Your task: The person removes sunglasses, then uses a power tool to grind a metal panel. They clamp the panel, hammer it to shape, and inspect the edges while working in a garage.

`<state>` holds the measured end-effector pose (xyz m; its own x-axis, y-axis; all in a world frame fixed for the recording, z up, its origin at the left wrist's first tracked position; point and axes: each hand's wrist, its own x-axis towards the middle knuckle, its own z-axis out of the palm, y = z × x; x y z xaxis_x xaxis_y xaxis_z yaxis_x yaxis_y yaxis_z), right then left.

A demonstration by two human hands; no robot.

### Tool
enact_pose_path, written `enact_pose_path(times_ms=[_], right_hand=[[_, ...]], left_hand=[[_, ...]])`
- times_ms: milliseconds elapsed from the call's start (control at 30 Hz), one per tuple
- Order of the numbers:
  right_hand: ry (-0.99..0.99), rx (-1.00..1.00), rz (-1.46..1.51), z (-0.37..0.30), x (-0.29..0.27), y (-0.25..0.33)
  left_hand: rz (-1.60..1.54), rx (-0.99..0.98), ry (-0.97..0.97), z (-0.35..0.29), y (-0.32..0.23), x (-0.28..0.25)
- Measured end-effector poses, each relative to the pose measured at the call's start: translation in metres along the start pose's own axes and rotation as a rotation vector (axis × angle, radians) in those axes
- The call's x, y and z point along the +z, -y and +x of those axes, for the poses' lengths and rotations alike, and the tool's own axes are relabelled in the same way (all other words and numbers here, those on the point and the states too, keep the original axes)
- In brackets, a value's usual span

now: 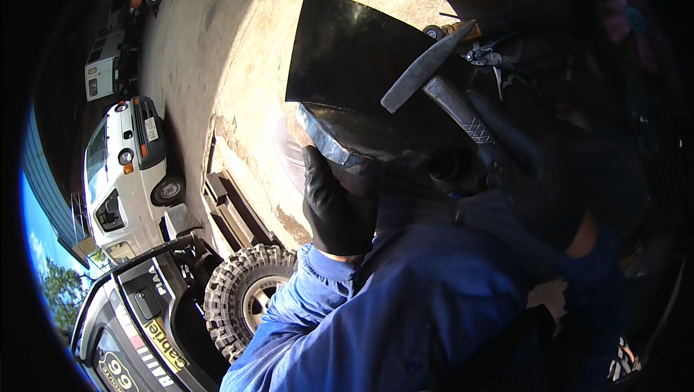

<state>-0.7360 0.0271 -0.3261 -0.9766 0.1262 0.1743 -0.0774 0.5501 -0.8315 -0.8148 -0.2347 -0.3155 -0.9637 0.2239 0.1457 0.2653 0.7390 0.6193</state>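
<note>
A dark bent sheet of metal [350, 52] lies in front of me, its upper panel standing out flat and its near part folded. Along the fold's left end runs a bare, shiny strip [323, 135]. My left hand [338, 208], in a black glove, is closed at the near left corner of the sheet, thumb against the shiny strip. Above the sheet is a hammer [425, 70] with a long head, pointed at one end, and a patterned metal shaft. My right hand [531, 186], also gloved in black, grips its handle; deep shadow hides most of those fingers.
Locking pliers [488, 56] lie beyond the hammer at the right, among shadowed things. To the left a white van [119, 168] stands on sunlit concrete [206, 45]. Nearer are a large knobbly tyre [220, 294] and a dark vehicle [137, 320].
</note>
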Motion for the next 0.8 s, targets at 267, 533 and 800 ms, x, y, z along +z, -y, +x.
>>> enact_pose_path(times_ms=[267, 533, 800], right_hand=[[0.208, 0.241, 0.61, -0.016, -0.004, 0.009], [0.123, 0.282, 0.437, -0.014, -0.024, 0.003], [0.15, 0.232, 0.12, -0.039, -0.028, -0.016]], left_hand=[[-0.169, -0.025, 0.083, 0.006, 0.003, -0.001], [-0.466, -0.151, 0.043, 0.001, 0.003, 0.006], [0.001, -0.045, 0.122, -0.003, 0.002, -0.001]])
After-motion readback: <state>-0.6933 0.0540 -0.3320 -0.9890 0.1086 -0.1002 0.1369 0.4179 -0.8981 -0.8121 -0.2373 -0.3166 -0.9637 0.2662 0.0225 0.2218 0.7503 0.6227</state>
